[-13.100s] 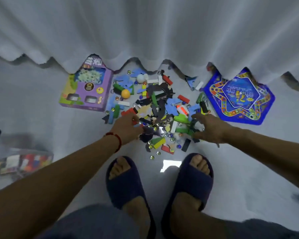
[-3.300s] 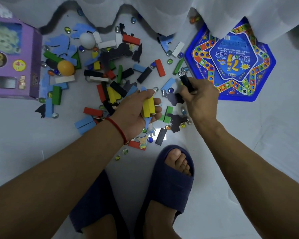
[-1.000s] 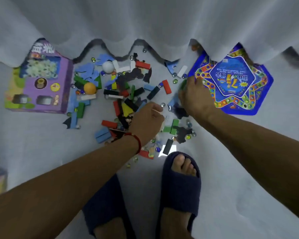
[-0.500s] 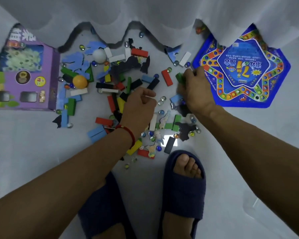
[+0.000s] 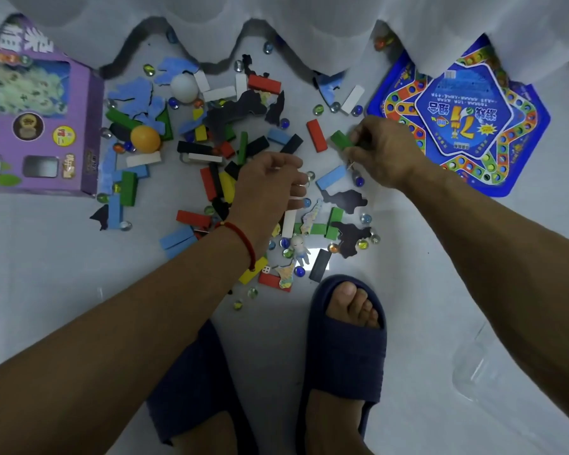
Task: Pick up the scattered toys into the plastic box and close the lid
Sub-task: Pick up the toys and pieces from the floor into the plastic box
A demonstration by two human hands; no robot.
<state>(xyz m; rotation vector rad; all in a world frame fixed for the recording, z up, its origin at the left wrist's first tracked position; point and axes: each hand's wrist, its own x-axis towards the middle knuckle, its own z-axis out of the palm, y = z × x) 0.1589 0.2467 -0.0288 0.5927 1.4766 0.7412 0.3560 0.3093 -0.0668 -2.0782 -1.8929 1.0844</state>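
Head view looks down on a pale grey floor point(image 5: 46, 274) where many small toys lie scattered; the right hand point(image 5: 383, 156) is at the right of the pile, just beside the blue star-shaped game board point(image 5: 467, 119), and its fingers pinch a small green rectangular block point(image 5: 340, 139), with a thin metal piece showing under the hand; the left hand point(image 5: 266, 188), with a red string bracelet point(image 5: 240, 238) on the wrist, hovers over the middle of the pile, its fingers curled inward; if something is inside the fingers I cannot tell. The scattered toys are coloured rectangular blocks, dark and blue flat foam shapes and glass marbles; a red rectangular block point(image 5: 316, 135) lies just left of the green one, a light blue rectangular block point(image 5: 330, 177) lies between the two hands, and an orange ball point(image 5: 145, 138) and a white ball point(image 5: 184, 88) lie on the far left side of the pile. A purple cardboard toy box point(image 5: 40, 126) stands at the far left; a white curtain point(image 5: 309, 27) hangs along the far edge; two feet in dark blue slippers point(image 5: 345, 349) stand near the camera; the plastic box is not in view.
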